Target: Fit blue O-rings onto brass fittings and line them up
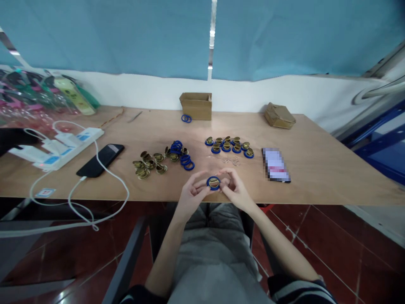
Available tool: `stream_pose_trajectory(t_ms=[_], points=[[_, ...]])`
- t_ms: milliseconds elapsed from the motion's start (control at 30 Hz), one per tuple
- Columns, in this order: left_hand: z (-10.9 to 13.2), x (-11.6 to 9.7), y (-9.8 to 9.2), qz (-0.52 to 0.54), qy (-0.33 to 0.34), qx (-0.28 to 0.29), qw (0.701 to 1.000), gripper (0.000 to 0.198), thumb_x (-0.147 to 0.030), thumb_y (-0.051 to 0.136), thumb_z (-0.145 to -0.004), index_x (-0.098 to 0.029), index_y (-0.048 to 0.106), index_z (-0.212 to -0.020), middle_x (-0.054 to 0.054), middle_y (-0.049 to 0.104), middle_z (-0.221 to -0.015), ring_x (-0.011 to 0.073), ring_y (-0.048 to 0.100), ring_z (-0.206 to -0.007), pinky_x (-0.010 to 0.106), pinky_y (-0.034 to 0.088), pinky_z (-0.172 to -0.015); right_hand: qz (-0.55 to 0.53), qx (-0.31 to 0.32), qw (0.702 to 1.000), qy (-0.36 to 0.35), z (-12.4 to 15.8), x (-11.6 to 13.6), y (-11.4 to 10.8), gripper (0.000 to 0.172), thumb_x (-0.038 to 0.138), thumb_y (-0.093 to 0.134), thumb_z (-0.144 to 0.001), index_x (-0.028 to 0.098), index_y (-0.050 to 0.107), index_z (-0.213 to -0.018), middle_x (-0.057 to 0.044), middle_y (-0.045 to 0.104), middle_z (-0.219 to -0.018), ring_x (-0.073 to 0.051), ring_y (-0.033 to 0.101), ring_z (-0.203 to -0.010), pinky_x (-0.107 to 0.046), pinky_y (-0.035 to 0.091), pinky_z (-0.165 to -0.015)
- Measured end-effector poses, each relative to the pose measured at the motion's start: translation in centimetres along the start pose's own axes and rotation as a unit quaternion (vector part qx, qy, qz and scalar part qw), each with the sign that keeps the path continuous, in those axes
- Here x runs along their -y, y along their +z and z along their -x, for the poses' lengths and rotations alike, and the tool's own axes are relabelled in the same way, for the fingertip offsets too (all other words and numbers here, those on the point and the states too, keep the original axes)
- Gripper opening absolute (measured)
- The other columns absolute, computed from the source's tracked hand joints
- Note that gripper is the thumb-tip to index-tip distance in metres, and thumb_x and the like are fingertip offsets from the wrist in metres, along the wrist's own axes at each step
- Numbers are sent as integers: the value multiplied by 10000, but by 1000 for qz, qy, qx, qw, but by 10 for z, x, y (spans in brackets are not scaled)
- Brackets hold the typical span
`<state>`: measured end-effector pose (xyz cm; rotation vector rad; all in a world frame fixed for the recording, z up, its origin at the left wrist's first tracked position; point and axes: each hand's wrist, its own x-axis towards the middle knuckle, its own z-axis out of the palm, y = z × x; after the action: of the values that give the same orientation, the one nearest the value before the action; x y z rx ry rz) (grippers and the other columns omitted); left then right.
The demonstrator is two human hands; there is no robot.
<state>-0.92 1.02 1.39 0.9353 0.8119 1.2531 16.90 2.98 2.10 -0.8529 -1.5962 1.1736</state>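
Between my left hand point(194, 194) and my right hand point(234, 188), near the table's front edge, is a round gold metal piece with a blue ring point(213, 183) around it. Both hands pinch it by its sides. Ahead and to the left lies a loose group of gold metal pieces point(159, 157), without rings on most of them. Two small heaps of blue rings point(187, 161) lie beside them. To the right, several gold pieces fitted with blue rings point(226, 146) stand in rough rows. Thin clear bits point(232, 160) lie just in front of those rows.
A cardboard box point(196, 106) stands at the back, a crumpled brown package point(279, 115) at back right. One phone point(275, 164) lies on the right. On the left are a black phone point(100, 161), a power strip point(69, 147) with white cables, and several bottles point(38, 95).
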Motion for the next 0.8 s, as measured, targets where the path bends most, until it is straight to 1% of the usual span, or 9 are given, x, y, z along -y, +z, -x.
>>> stream_pose_trajectory(t_ms=[133, 300, 400, 500, 533, 600, 667, 700, 800], points=[[0, -2, 2, -29, 14, 13, 999, 512, -272, 752, -828, -193, 580, -1304, 124, 767, -1170, 286, 747, -1084, 470, 618, -971, 1, -9, 1000, -2, 1, 0, 1, 258, 312, 551, -932, 268, 444, -1162, -39, 565, -1106, -106, 569, -670, -258, 520, -624], [0, 4, 6, -144, 61, 16, 988, 407, -220, 677, -861, -195, 630, -1265, 116, 712, -1281, 271, 702, -1166, 407, 605, -984, 37, -35, 999, -7, 3, -1, 2, 246, 303, 572, -935, 251, 476, -1156, -35, 568, -1079, -92, 506, -638, -228, 452, -572], [1, 6, 4, -199, 64, 37, 977, 388, -209, 630, -898, -208, 608, -1286, 109, 706, -1277, 250, 703, -1157, 369, 594, -982, 20, -50, 998, -14, 2, 0, 2, 262, 339, 608, -929, 257, 483, -1144, -34, 571, -1102, -93, 527, -654, -239, 462, -593], [2, 5, 0, -204, 53, 60, 976, 382, -204, 643, -892, -212, 575, -1268, 97, 718, -1230, 225, 723, -1105, 336, 596, -953, -20, -57, 998, -2, 0, 1, 2, 317, 377, 687, -887, 260, 500, -1116, -24, 578, -1094, -86, 532, -645, -236, 443, -581], [2, 5, -1, -199, 48, 69, 976, 394, -201, 653, -886, -213, 560, -1268, 92, 723, -1210, 216, 729, -1088, 330, 595, -949, -34, -56, 998, 8, 0, 1, 2, 335, 382, 713, -871, 259, 506, -1104, -14, 586, -1053, -87, 531, -640, -234, 434, -579], [2, 6, -3, -185, 36, 82, 979, 416, -201, 672, -873, -216, 537, -1267, 86, 729, -1178, 207, 734, -1070, 331, 592, -951, -53, -48, 997, 34, -1, 2, 1, 363, 380, 751, -846, 257, 511, -1088, 26, 587, -873, -97, 517, -617, -233, 412, -578], [2, 7, -3, -175, 32, 70, 982, 430, -209, 708, -848, -218, 529, -1238, 85, 726, -1172, 214, 727, -1087, 347, 591, -955, -51, -38, 996, 60, -1, 2, 0, 382, 383, 775, -828, 254, 518, -1079, 76, 511, -678, -108, 479, -576, -234, 379, -566], [2, 8, -3, -173, 34, 54, 983, 438, -209, 734, -824, -218, 529, -1211, 87, 724, -1177, 223, 719, -1109, 355, 591, -956, -41, -33, 996, 69, -1, 2, 0, 390, 385, 787, -816, 251, 525, -1072, 92, 472, -627, -110, 455, -559, -236, 361, -556], [1, 10, 1, -189, 45, 23, 981, 452, -190, 794, -757, -209, 553, -1138, 85, 732, -1158, 240, 707, -1137, 368, 584, -967, 12, -31, 997, 68, -1, 0, 1, 385, 391, 822, -772, 237, 563, -1013, 81, 478, -657, -110, 433, -571, -245, 347, -556]])
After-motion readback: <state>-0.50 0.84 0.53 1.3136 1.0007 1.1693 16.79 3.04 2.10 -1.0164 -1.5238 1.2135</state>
